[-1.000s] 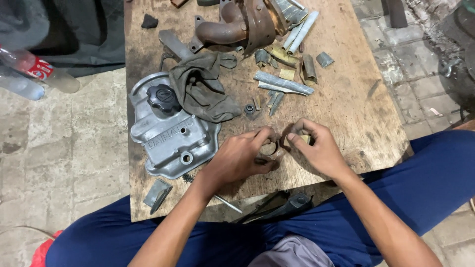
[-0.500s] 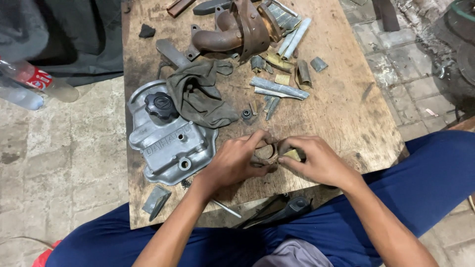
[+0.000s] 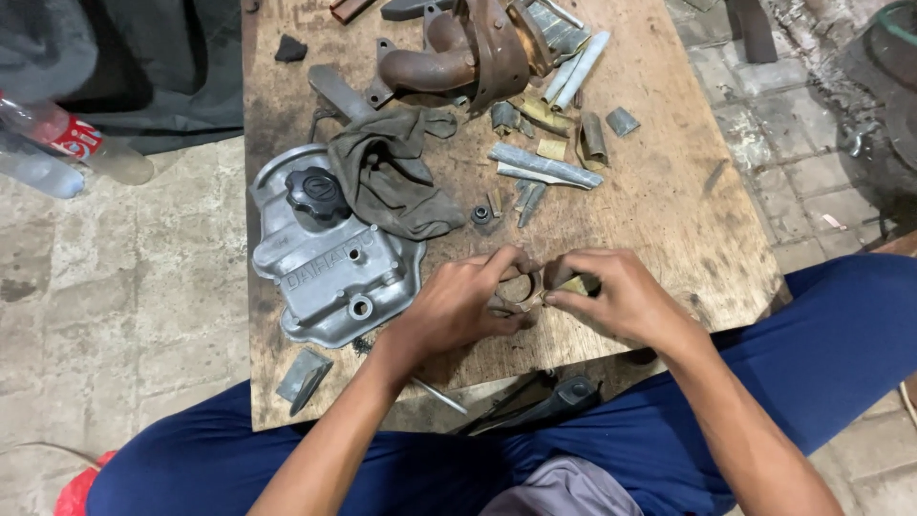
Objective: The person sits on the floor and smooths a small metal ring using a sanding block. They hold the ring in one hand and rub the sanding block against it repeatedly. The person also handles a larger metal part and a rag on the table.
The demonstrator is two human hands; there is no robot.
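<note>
Head view — left hand point(image 3: 457, 311) and right hand point(image 3: 616, 298), fingers curled, pinch a small rusty ring point(image 3: 521, 290).

I see one small brown ring point(image 3: 517, 289), metal by the look of it, worn and dull. It sits low on the board point(image 3: 669, 220), at about six o'clock, pinched between both hands' fingertips. Its opening faces up. I cannot tell whether it touches the wood.
</note>
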